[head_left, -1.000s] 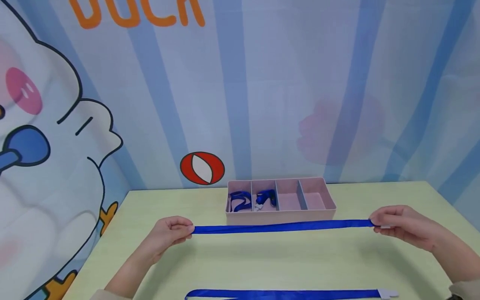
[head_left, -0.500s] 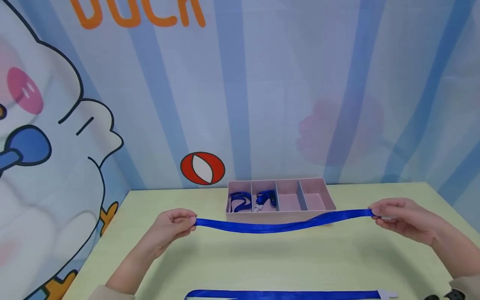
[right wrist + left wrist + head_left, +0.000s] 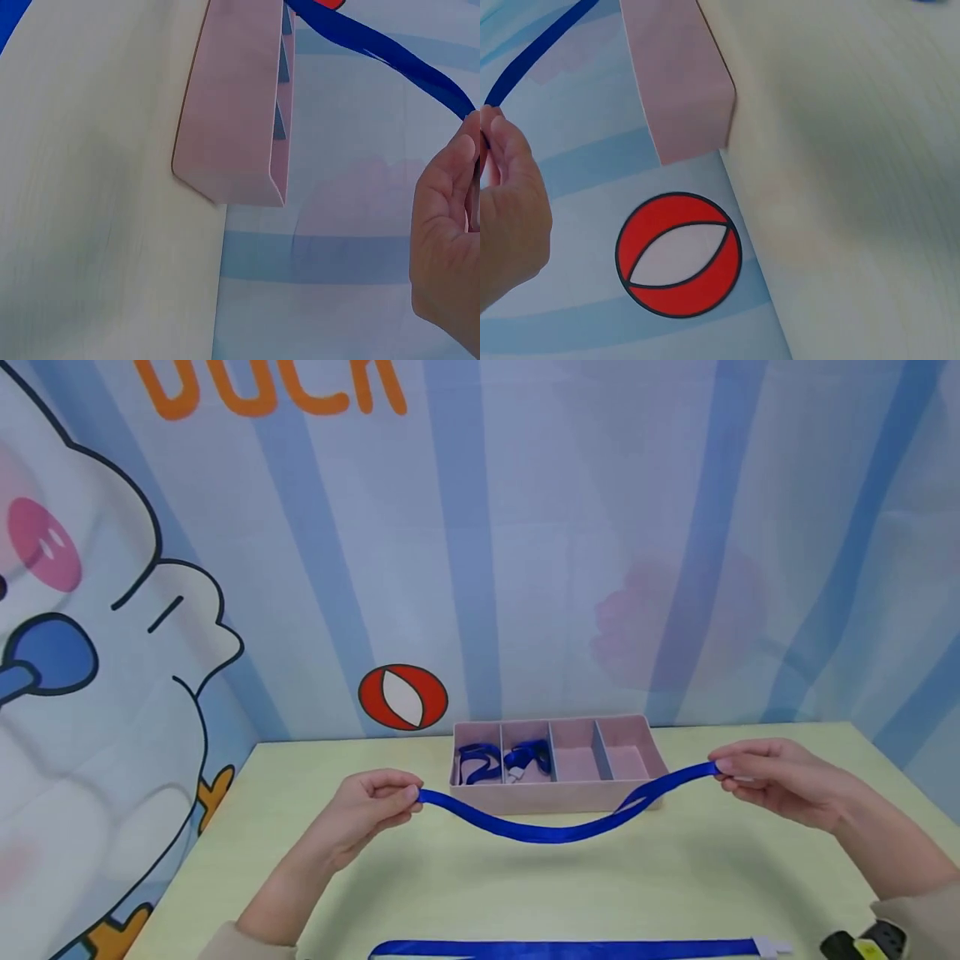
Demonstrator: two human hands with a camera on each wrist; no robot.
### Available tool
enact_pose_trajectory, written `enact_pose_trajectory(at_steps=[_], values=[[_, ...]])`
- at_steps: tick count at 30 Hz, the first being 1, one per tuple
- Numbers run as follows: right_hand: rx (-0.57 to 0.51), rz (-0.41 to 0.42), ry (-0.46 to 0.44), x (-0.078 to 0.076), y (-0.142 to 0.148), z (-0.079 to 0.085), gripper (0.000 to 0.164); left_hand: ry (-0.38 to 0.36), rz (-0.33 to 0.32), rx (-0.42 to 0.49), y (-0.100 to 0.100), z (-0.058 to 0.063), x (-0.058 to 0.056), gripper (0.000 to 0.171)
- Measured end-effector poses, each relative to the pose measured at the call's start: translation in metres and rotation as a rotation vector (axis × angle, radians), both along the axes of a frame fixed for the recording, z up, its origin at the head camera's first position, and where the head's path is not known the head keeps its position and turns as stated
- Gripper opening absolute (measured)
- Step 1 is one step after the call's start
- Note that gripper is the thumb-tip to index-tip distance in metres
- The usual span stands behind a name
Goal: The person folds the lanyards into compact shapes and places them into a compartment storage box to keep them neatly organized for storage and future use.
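A blue lanyard hangs in a sagging curve between the two hands, above the table. At its left end the left hand pinches it between thumb and fingers; the left wrist view shows the same hand at its edge. The right hand pinches the other end, slightly higher. In the right wrist view the strap runs up to the right hand, where something pale shows partly hidden in the palm. A second blue lanyard with a white clip lies along the table's near edge.
Behind the hands stands a pink box with several compartments. Its two left compartments each hold a coiled blue lanyard; the two right ones show bare floors. A printed cloth backdrop rises behind the pale table.
Both hands have risen and come closer together. The lanyard between them, taut a second ago, now sags in the middle.
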State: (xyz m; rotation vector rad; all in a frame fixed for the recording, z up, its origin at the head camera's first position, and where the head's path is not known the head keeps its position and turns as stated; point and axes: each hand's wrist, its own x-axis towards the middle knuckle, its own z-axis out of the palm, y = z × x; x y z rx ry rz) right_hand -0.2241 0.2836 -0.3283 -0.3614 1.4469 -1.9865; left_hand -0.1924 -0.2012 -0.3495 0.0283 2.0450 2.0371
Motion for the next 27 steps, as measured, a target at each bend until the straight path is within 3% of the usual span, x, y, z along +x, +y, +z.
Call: enact_pose_trajectory(at_steps=[11, 17, 27], values=[[0.033, 0.006, 0.033, 0.002, -0.026, 0.009, 0.026, 0.004, -0.069, 0.040, 0.026, 0.007, 0.000, 0.034], [0.038, 0.014, 0.041, 0.004, -0.038, 0.014, 0.026, 0.016, -0.100, 0.051, 0.042, 0.010, -0.001, 0.029], [0.040, 0.004, 0.038, 0.008, -0.059, 0.014, 0.025, 0.019, -0.078, 0.080, 0.074, 0.013, 0.008, 0.026]])
